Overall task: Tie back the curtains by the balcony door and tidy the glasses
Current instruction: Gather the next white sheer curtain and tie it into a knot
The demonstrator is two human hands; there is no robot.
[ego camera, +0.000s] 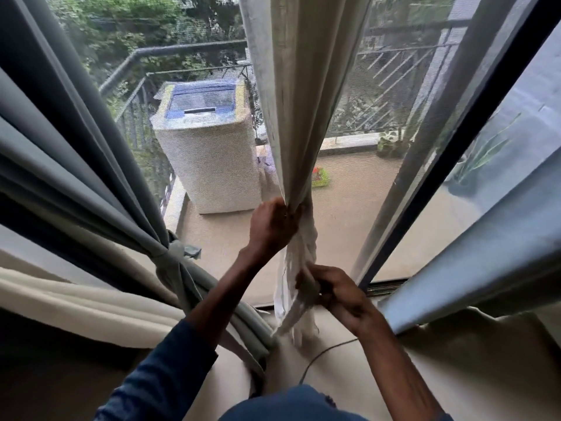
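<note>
Head view, looking down at the balcony door.

- Nearest: a dark blue sleeve (pixel 158 375) on the left arm, cut off by the bottom edge. The right forearm is bare.
- Right hand (pixel 337 296): low, fingers curled round the loose tail of the cream curtain (pixel 303 86). The fingertips are motion-blurred, so the exact pinch is unclear.
- Left hand (pixel 273 226): higher, fist closed round the same curtain where its folds gather into a narrow bunch.
- The curtain hangs mid-frame between the two door panels. Its top is out of frame, and its hem smears just above the floor (pixel 349 375).
- A thin cable (pixel 321 357) lies on the floor below the hem. Both of its ends are hidden.
- Left: the grey curtain (pixel 76 132) is cinched by a knotted tie-back (pixel 173 256).
- Right: another grey curtain panel (pixel 485 238) hangs loose beside the dark door frame (pixel 425 177).
- Beyond the mesh screen: a washing machine (pixel 209 147) stands by the railing (pixel 182 50), its right edge hidden behind the cream curtain.
- Farther out: a green basket (pixel 320 177), half covered, and potted plants (pixel 391 144), grainy through the screen.
</note>
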